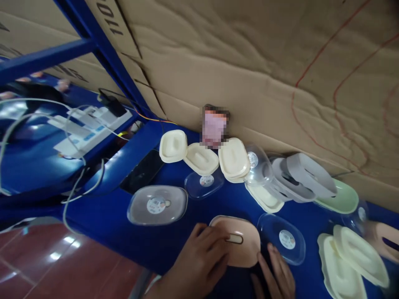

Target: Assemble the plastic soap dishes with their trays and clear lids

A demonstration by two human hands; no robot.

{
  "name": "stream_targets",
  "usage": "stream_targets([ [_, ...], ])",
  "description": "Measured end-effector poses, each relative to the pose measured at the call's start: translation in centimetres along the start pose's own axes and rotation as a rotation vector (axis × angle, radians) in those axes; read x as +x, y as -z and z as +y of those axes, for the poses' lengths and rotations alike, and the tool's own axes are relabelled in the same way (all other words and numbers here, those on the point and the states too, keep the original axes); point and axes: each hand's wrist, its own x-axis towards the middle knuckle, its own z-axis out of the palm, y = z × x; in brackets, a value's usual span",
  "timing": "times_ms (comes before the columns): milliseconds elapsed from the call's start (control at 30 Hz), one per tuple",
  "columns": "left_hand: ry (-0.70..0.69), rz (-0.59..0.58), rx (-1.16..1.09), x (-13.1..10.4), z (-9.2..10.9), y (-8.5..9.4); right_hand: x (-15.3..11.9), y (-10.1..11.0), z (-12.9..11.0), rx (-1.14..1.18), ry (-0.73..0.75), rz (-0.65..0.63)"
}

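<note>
- Your left hand (pixel 202 253) bends its fingers over the left side of a peach oval dish (pixel 245 254); whether it grips is unclear.
- Your right hand (pixel 278 274) has its fingers extended, loosely spread, fingertips at the dish's right rim.
- Between your hands, the dish sits just left of a clear plastic lid (pixel 271 236) on the blue table (pixel 165 245).

The one camera is worn on the person's head and looks forward and steeply down onto the blue table (pixel 156 241). The left hand (pixel 204 253) and the right hand (pixel 276 270) are near the lens, at the lower edge; the cardboard wall (pixel 233 74) stands farther, sloping downward to the right.
</note>
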Motion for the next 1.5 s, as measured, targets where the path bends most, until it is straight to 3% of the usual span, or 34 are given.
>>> stream_targets([
  [133, -0.058, 0.006, 0.009, -0.2, -0.2, -0.4, -0.8, 0.6, -0.7, -0.018, -0.037, 0.037],
  [233, -0.055, 0.198, 0.068, -0.8, -0.4, -0.1, -0.9, 0.9, -0.6, -0.008, -0.040, 0.060],
  [333, 0.047, 0.319, 0.308, 0.0, -0.7, 0.8, -0.2, 1.2, -0.8, 0.070, -0.021, 0.034],
  [467, 0.255, 0.185, 0.658, 3.1, -1.4, 0.9, 1.0, 1.6, -1.6, 0.190, 0.039, -0.081],
  [600, 0.299, 0.091, 0.693, 5.0, -1.7, 0.3, 1.2, 1.8, -2.0, 0.235, 0.044, -0.187],
  [867, 0.334, 0.125, 0.829, 5.3, -2.8, 0.1, 1.1, 1.7, -1.5, 0.292, 0.011, -0.155],
  [1100, 0.255, 0.052, 0.756, 5.5, -3.5, 1.0, 1.2, 1.5, -1.4, 0.269, 0.016, -0.121],
  [1267, 0.175, 0.009, 0.464, 4.9, -3.7, 1.3, 1.3, 1.4, -1.3, 0.214, 0.015, -0.135],
  [1500, 0.086, 0.120, 0.100, 2.8, -1.5, 3.5, 2.6, 0.8, -1.6, 0.172, 0.001, -0.101],
])
